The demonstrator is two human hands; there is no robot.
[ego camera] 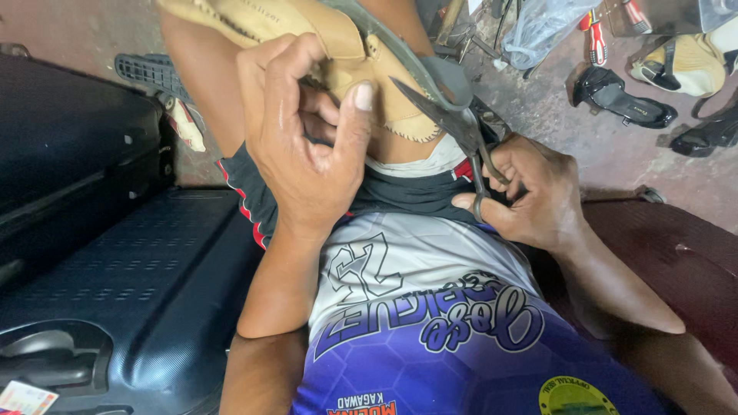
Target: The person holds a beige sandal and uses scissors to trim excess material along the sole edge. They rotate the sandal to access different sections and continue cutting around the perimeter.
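- Tag [25, 398]: small rectangular card at the bottom left corner, lying on the dark suitcase [131, 284]; white ground with red and blue patches, partly cut off by the frame edge.
- Plastic bag [542, 27]: clear, crumpled, on the floor [615, 154] at top centre-right; contents cannot be made out.
- Round emblem [576, 396]: yellow-green badge printed on the blue and white jersey [430, 307], bottom edge, right of centre.

A worn, stained concrete floor [615, 146] spreads beyond the hands. A dark hard-shell suitcase [131, 292] lies left of them; black heeled shoes [623, 96] and a clear plastic bag [538, 27] sit beyond the right hand.
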